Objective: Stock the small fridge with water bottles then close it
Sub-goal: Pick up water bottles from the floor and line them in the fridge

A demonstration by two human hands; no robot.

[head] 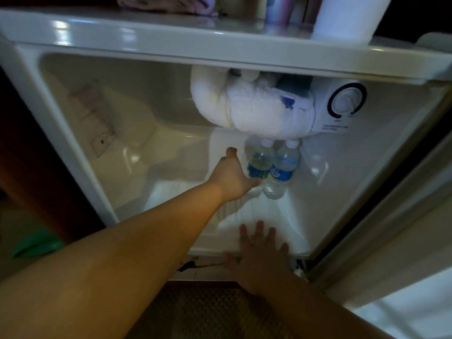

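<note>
Two bottles stand in the fridge [73, 148] — your left hand [232, 177] grips one bottle [258, 165], right hand [259, 250] splayed flat on the floor lip — door [391, 241] still open.

Inside the open small fridge [80, 133], 2 water bottles [271, 167] stand side by side, touching, at the back of the floor, right of centre. Directly above them hangs the frosted freezer box [247, 108], with the thermostat dial [347, 100] to its right. The door [391, 228] stands open at the right. A paper towel roll [352, 18] sits on the fridge top, toward the right.
</note>
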